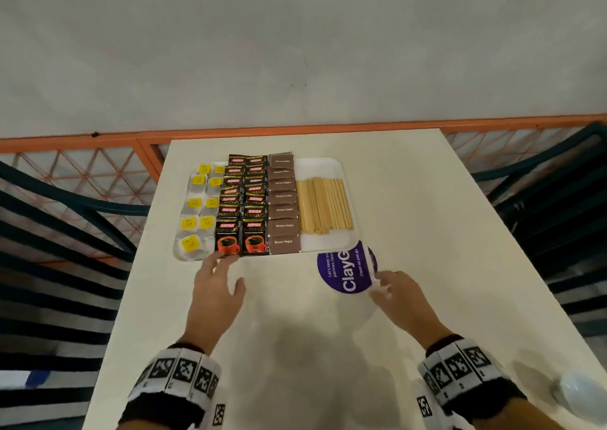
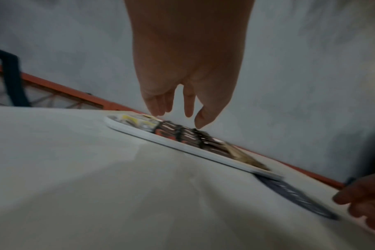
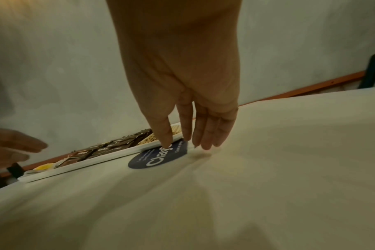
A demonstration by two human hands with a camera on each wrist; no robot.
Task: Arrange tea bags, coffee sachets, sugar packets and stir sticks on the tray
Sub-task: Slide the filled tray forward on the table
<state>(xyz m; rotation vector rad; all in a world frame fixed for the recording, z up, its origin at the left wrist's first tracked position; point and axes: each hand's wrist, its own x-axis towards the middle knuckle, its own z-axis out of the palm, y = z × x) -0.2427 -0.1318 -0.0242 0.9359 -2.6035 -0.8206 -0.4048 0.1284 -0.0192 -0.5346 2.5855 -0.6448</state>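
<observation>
A white tray [image 1: 328,166] sits on the cream table [image 1: 427,232]. It holds yellow-tagged tea bags [image 1: 193,203] at the left, then black coffee sachets [image 1: 243,199], brown sugar packets [image 1: 283,209] and a row of wooden stir sticks [image 1: 325,206]. My left hand [image 1: 215,281] hovers with straight fingers just before the tray's near edge, by the front coffee sachet. My right hand [image 1: 397,293] lies on the table with straight fingers at the rim of a round purple sticker [image 1: 345,268]. In the right wrist view the fingers [image 3: 206,135] touch the table beside that sticker [image 3: 158,157].
Dark chair frames [image 1: 65,232] stand on both sides of the table, and an orange rail [image 1: 82,140] runs behind it along a grey wall. A white cup [image 1: 574,393] stands at the table's near right corner.
</observation>
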